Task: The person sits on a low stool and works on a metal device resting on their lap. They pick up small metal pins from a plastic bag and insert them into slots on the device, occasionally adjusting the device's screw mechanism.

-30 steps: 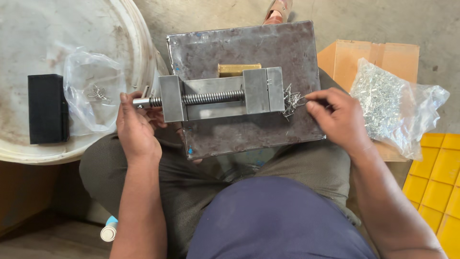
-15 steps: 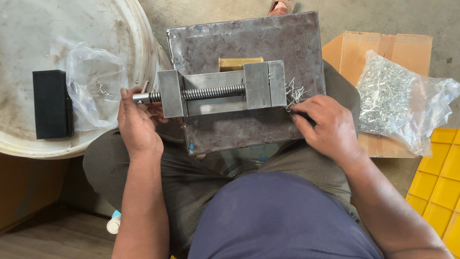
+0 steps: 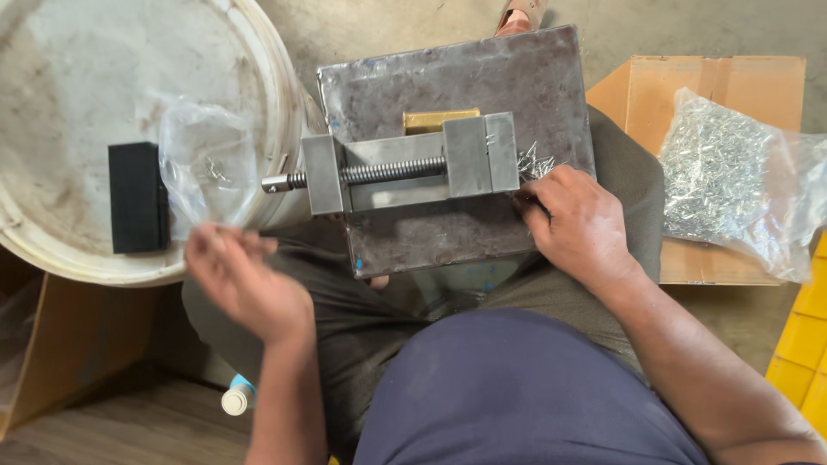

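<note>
1. The grey steel bench vise (image 3: pixel 405 176) lies on the scuffed rectangular steel plate (image 3: pixel 457 95) across your lap. Its long axis runs left to right, with the threaded screw (image 3: pixel 392 171) along it and the screw's bare end pointing left, towards the white plastic drum (image 3: pixel 86 112).
2. Your right hand (image 3: pixel 579 226) is the nearer one — it rests on the plate just beside the vise's right end, fingertips against the small heap of thin bright wire pieces (image 3: pixel 536 161) lying there. The fingers are curled loosely; whether they pinch a piece cannot be told, since the fingertips hide it.
3. Your left hand (image 3: pixel 245 280) hangs off the plate, below and to the left of the screw's end and apart from it. It is blurred, fingers bunched together — you cannot tell whether anything is between them.
4. A crumpled clear plastic bag (image 3: pixel 202 168) with a few wire pieces lies on the drum just above your left hand, beside a black rectangular block (image 3: pixel 138 198).
5. A brass-coloured block (image 3: pixel 435 119) sits on the plate, touching the vise's far side.
6. A full clear bag of wire pieces (image 3: pixel 732 181) rests on the brown cardboard box (image 3: pixel 655 95), well to the right of your right hand.
</note>
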